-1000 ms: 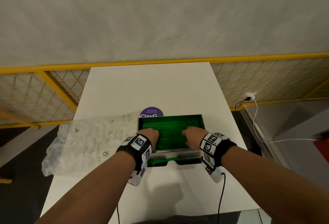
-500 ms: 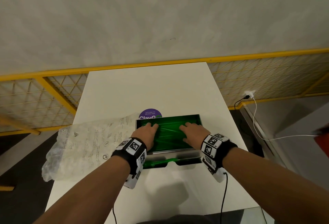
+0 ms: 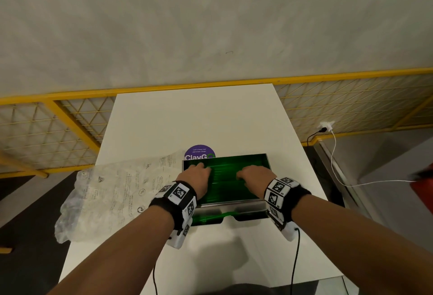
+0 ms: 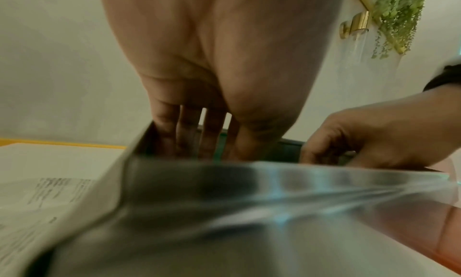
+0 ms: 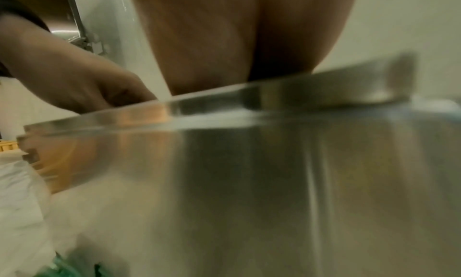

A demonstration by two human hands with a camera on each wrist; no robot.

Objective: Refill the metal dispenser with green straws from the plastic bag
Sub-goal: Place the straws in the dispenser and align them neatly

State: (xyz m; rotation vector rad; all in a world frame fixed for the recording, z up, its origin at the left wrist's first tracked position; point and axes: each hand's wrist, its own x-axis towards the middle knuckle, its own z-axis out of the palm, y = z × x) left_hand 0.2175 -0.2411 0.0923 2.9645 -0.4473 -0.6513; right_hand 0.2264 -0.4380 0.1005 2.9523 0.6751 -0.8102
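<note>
The open rectangular metal dispenser point(image 3: 264, 203) stands near the front of the white bench point(image 3: 199, 118), its tray already carpeted with translucent green straws point(image 3: 226, 185). Both hands are inside the tray, palms down. The left hand point(image 3: 198, 176) lies on the straws at the tray's left end; the left wrist view shows its fingers point(image 4: 189, 127) extended, slightly parted and reaching down past the rim. The right hand point(image 3: 254, 177) rests on the straws at the right end with its fingers bent at the knuckles, touching the layer but gripping nothing that can be seen.

The crumpled clear plastic bag point(image 3: 112, 191) lies flat on the bench just beside the dispenser's left wall, and appears emptied (its contents are hard to confirm through the creased film).

Judged step: levelling the load, late in the refill. The next move calls for lifting both hands straight up, so that no straw is dragged crosswise over the rim.
</note>
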